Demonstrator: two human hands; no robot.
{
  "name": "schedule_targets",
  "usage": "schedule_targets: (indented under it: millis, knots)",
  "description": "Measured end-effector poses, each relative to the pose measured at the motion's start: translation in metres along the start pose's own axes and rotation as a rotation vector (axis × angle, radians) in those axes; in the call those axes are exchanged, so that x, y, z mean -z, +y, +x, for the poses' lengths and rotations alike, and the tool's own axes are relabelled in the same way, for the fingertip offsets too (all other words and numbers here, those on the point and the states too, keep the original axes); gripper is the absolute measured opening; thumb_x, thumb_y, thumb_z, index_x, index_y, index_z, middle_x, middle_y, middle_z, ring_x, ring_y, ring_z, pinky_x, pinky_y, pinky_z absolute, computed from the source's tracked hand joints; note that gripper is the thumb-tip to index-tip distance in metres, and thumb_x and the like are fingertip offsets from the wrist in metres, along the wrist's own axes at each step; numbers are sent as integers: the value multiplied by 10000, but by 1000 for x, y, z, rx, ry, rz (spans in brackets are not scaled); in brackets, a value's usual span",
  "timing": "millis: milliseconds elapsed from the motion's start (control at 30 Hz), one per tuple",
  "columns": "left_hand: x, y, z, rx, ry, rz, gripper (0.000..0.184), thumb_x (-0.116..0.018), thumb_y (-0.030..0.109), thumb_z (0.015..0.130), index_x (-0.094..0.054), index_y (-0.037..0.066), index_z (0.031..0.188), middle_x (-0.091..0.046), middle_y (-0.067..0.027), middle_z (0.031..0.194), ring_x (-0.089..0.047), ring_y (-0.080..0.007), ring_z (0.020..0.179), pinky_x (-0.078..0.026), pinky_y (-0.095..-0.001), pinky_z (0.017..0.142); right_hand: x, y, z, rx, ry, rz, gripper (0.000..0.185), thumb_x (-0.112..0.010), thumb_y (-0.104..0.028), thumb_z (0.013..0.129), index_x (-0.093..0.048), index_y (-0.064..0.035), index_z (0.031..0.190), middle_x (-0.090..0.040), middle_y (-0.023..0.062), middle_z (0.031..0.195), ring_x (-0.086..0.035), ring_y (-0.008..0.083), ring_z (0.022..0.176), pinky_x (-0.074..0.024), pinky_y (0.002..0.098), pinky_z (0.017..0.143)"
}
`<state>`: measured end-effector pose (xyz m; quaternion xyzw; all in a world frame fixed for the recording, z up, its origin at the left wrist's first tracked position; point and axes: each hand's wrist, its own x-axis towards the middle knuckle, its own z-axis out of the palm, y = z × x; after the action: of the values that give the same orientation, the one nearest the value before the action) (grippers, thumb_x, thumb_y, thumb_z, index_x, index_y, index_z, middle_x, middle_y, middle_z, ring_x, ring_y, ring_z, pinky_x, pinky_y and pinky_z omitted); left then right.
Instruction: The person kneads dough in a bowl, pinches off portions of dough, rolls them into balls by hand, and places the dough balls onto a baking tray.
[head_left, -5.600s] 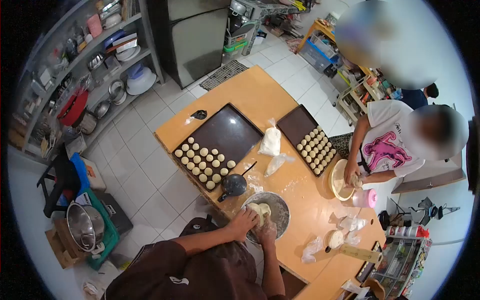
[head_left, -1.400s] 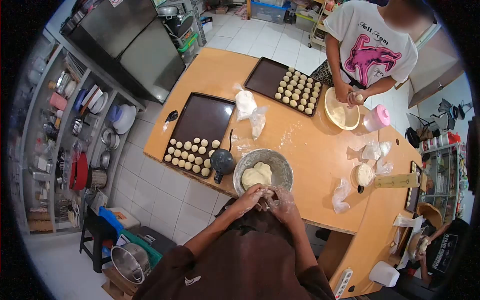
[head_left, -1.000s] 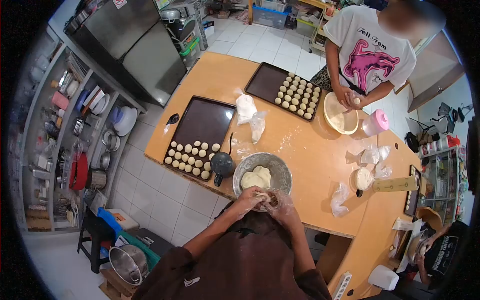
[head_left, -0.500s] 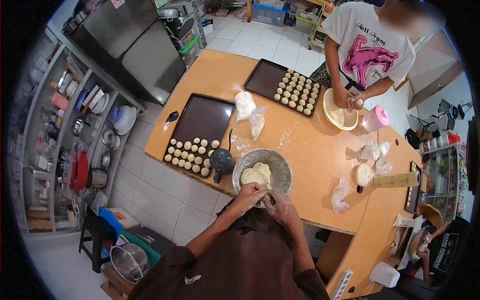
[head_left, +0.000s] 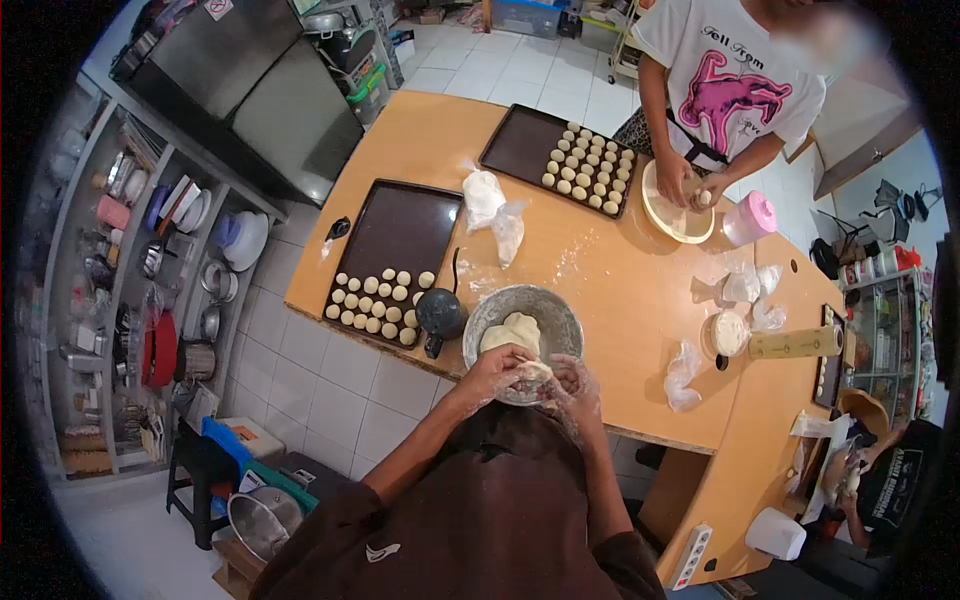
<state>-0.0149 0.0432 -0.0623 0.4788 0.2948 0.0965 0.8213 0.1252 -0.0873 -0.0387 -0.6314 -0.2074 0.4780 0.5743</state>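
Over the near rim of a floury metal bowl [head_left: 574,330], a small piece of dough [head_left: 537,371] sits between my two hands. My left hand [head_left: 497,374] pinches it from the left with bent fingers. From the other side my right hand [head_left: 571,392], dusted with flour, has its curled fingers on the dough's edge. Inside the bowl lies a larger lump of pale dough [head_left: 512,333]. Left of the bowl, a dark round kitchen scale [head_left: 441,314] stands close to a dark baking tray [head_left: 408,225] holding rows of dough balls [head_left: 373,308].
Bags of white powder [head_left: 484,200] lie mid-table. Across from me a person [head_left: 735,90] handles dough over a pale bowl [head_left: 680,226], beside a second tray [head_left: 515,150] of balls and a pink-lidded container [head_left: 750,218]. Another person [head_left: 890,480] works at the far right.
My hands have moved slightly up and apart, and the small dough piece now shows between them. The person opposite has spread their hands over the bowl. The view has shifted slightly.
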Motion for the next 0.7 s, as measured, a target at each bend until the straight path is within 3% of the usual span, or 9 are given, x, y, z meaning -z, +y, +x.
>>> schedule_targets:
  millis: [200,300,333,433,467,567,600,700]
  knots:
    - [-17,17,-10,29,-54,-410,339,-602,81,922,-544,-52,1228,-643,-114,1120,-633,-137,954,-520,-268,836,3,2,10,172,222,-97,172,-652,-27,875,-639,50,1028,-689,120,906,-665,180,801,-546,305,740]
    - [-22,9,-8,-42,42,-191,329,-603,61,917,-564,-78,1212,-645,-124,1132,-631,-145,999,-512,-260,878,-7,-14,3,281,268,-372,187,-676,-32,846,-645,25,1022,-683,139,922,-672,241,840,-542,330,774]
    - [-25,4,-5,-53,68,-258,285,-597,46,920,-593,-80,1176,-653,-113,1112,-635,-140,981,-510,-238,857,-9,-19,4,321,269,-489,202,-688,-36,834,-645,14,1024,-679,147,936,-673,266,860,-540,341,790]
    - [-28,-2,3,-126,168,-177,308,-580,43,932,-572,-79,1215,-657,-106,1097,-641,-134,951,-508,-232,856,-19,-23,0,740,201,-833,271,-720,-55,796,-639,-8,1050,-653,180,1016,-651,322,940,-526,383,827]
    - [-30,4,3,-62,179,-177,310,-546,51,951,-563,-69,1237,-646,-97,1124,-633,-126,954,-504,-238,869,-24,-30,-4,713,181,-819,303,-740,-69,778,-631,-15,1055,-630,191,1069,-627,341,988,-515,408,847]
    - [-41,28,-7,-1,157,-268,313,-524,71,967,-557,-58,1250,-629,-91,1161,-620,-121,994,-502,-243,885,-22,-39,0,655,207,-801,288,-751,-16,746,-655,10,1017,-653,183,978,-661,312,944,-534,376,810]
    - [-40,37,-11,85,117,-207,359,-484,132,997,-494,-48,1308,-553,-148,1284,-560,-159,1148,-493,-284,935,-20,-37,1,599,212,-761,264,-737,-15,762,-653,8,1012,-650,183,977,-662,309,924,-537,374,804]
    - [-32,23,-5,-56,-4,-84,398,-516,139,984,-464,-40,1336,-574,-128,1251,-573,-166,1126,-483,-287,953,-10,-26,7,499,216,-633,203,-703,-1,796,-650,10,991,-646,179,959,-670,284,874,-549,358,771]
